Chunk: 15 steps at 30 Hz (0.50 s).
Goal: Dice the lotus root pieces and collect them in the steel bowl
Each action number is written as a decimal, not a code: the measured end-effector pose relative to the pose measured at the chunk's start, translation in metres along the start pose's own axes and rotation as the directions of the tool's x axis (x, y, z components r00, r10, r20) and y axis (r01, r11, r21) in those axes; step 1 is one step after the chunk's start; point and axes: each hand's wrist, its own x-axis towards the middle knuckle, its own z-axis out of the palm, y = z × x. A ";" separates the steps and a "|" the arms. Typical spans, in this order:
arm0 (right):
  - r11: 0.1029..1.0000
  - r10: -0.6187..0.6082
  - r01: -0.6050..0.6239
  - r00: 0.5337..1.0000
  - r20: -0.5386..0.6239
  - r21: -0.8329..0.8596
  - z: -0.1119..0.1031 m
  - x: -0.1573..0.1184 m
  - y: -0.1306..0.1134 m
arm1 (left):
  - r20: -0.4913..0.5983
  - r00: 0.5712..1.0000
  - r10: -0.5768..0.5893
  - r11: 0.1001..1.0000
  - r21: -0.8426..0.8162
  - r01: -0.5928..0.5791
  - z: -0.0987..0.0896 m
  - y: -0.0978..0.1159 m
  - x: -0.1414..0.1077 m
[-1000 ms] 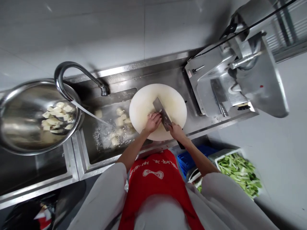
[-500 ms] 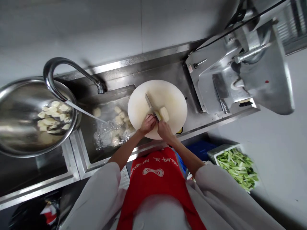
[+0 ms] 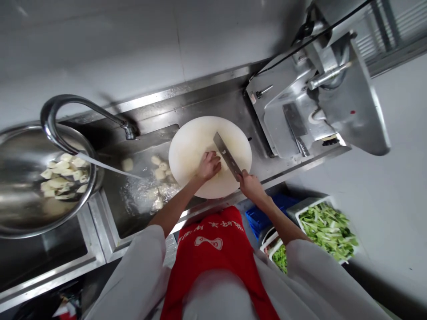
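Note:
A cleaver [image 3: 227,155] is in my right hand [image 3: 252,186], which is closed round its handle at the right front of the round white cutting board [image 3: 187,155]. The blade slants up and left over the board. Just left of the blade, my left hand [image 3: 209,166] rests with bent fingers over the board; what lies under the fingertips is mostly hidden. A pale vegetable piece [image 3: 224,164] shows partly beside the blade.
Water from the curved faucet [image 3: 71,100] runs into a sink with pale peeled pieces [image 3: 160,168]. A steel bowl [image 3: 20,178] holds cut pieces at left. A slicer [image 3: 350,102] with a second cleaver [image 3: 294,122] stands right. Leafy greens [image 3: 328,229] fill a crate lower right.
My right hand has moved right, away from my left hand, and the cleaver now shows its broad face. My left hand has loosened slightly. The whole view has shifted.

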 end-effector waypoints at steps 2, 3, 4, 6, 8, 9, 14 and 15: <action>0.999 0.038 -0.037 0.999 -0.026 0.023 0.003 0.002 0.013 | 0.109 0.993 0.038 0.999 -0.042 -0.033 -0.007 -0.006 0.007; 0.998 0.060 -0.058 0.997 -0.047 0.036 0.005 0.003 0.021 | 0.181 0.980 0.081 0.995 -0.065 -0.070 -0.011 -0.010 0.011; 0.996 0.082 -0.079 0.995 -0.064 0.046 0.007 0.004 0.028 | 0.263 0.956 0.132 0.990 -0.084 -0.114 -0.014 -0.013 0.018; 0.992 0.116 -0.112 0.990 -0.076 0.053 0.012 0.006 0.042 | 0.411 0.887 0.212 0.977 -0.108 -0.183 -0.011 -0.016 0.038; 0.991 0.124 -0.121 0.991 -0.053 0.054 0.018 0.008 0.052 | 0.471 0.853 0.225 0.974 -0.114 -0.194 0.002 -0.011 0.063; 0.991 0.121 -0.119 0.992 -0.035 0.055 0.020 0.008 0.055 | 0.457 0.865 0.207 0.978 -0.108 -0.177 0.012 -0.007 0.073; 0.994 0.098 -0.099 0.995 0.026 0.054 0.024 0.006 0.058 | 0.033 0.999 -0.027 1.000 -0.004 0.027 0.047 0.010 0.082; 0.993 0.104 -0.105 0.994 0.025 0.046 0.022 0.004 0.056 | -0.023 0.999 -0.031 1.000 -0.002 0.031 0.048 0.011 0.076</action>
